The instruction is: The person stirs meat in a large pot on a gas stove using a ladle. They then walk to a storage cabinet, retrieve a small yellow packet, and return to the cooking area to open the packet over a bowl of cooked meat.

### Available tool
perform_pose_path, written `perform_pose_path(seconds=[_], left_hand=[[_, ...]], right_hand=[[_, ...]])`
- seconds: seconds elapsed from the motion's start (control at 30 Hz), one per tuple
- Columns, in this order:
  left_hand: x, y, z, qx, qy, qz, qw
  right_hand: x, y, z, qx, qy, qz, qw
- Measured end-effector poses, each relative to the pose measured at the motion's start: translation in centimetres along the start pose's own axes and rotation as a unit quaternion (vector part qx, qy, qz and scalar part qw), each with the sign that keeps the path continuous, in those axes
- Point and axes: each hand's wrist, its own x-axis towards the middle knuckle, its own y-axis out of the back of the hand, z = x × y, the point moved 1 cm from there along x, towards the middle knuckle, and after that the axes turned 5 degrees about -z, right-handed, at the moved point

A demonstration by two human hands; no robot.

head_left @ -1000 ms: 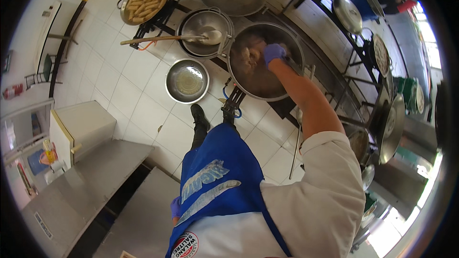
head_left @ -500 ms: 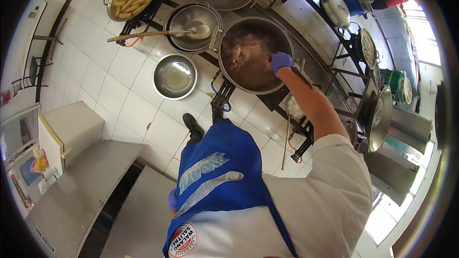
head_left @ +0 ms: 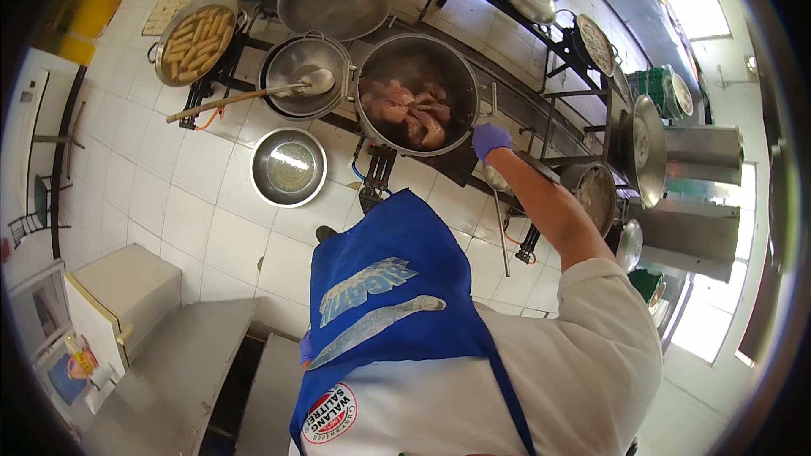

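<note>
My right hand (head_left: pixel 491 142), in a purple glove, is beside the right rim of a large deep pot (head_left: pixel 367 125), just below its side handle (head_left: pixel 488 101). Its back faces up and the fingers look curled in; whatever they may hold is hidden. Pink pieces of meat (head_left: pixel 410 110) lie heaped inside the pot, with some haze over them. Only a sliver of my left hand (head_left: pixel 306 350), also in a purple glove, shows at the left edge of my blue apron (head_left: pixel 393 270); its fingers are hidden.
Left of the pot, a wooden-handled ladle (head_left: pixel 241 101) rests across a strainer bowl (head_left: pixel 291 63). A steel basin (head_left: pixel 289 167) stands on the tiled floor. Farther left is a pan of rolls (head_left: pixel 198 42). A long-handled utensil (head_left: pixel 503 236) leans by the burner frame.
My right hand has drawn back from over the pot's inside to beyond its right rim. The meat shows more plainly as a heap. The whole view has shifted.
</note>
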Motion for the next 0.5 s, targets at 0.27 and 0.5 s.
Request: perform_pose_path(seconds=[0.27, 0.5], left_hand=[[3.6, 7.5, 5.2, -0.155, -0.039, -0.13, 0.978], [3.7, 7.5, 10.0, -0.094, 0.037, -0.047, 0.994]], right_hand=[[-6.2, 2.1, 3.2, 0.106, -0.091, 0.03, 0.99], [-11.8, 3.4, 5.2, 0.19, -0.036, 0.148, 0.97]])
